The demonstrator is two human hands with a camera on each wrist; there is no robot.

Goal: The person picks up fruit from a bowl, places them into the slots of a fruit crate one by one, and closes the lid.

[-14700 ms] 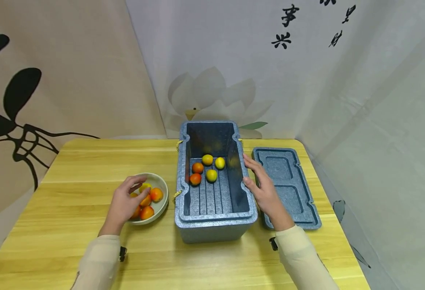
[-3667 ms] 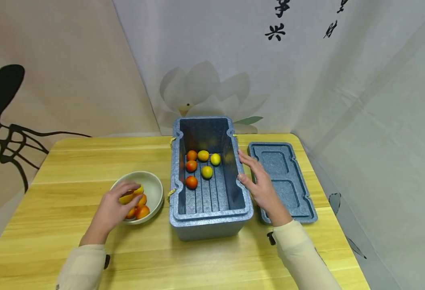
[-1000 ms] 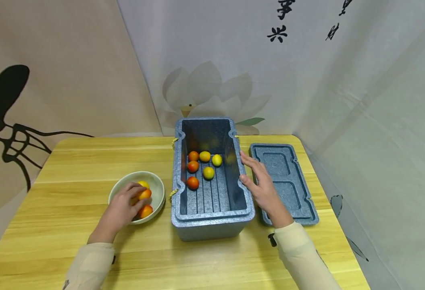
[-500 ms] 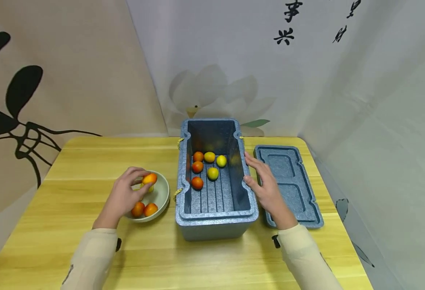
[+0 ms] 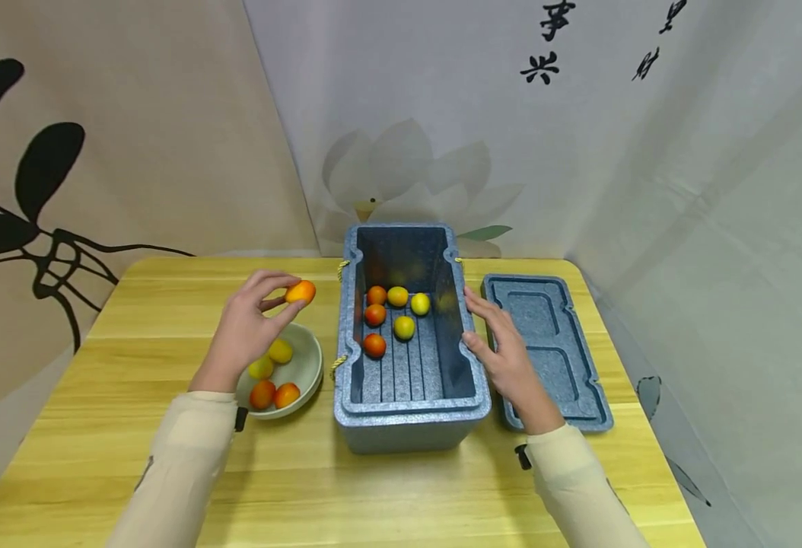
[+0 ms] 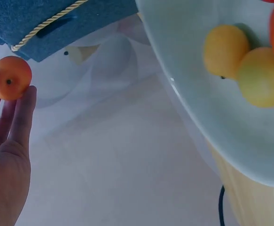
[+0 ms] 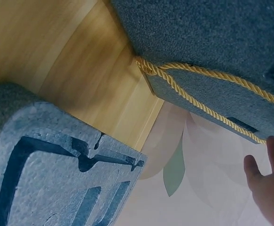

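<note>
Left hand raised above the far rim of the pale bowl, pinching one small orange fruit between thumb and fingertips. Fruit is close to round, no real long axis; in the left wrist view its dark stem dimple faces the camera. Fingers lie nearly straight alongside it, only the tips closing on the fruit. It sits in the air just left of the blue foam box, near the box's left wall and about level with its rim, not yet over the opening.

Right hand lies flat against the outer right wall of the box, fingers extended and slightly spread, thumb at the notch in the rim; nothing gripped. Right wrist view shows only the fingertips, straight, beside the box's yellow rope handle.

Box stands open, long axis running away from the person. Six fruits lie on its ribbed floor toward the far end: three red-orange, three yellow. Bowl holds four more, two yellow, two red-orange. Foam lid lies inner side up on the wooden table, just right of the box, parallel to it.
</note>
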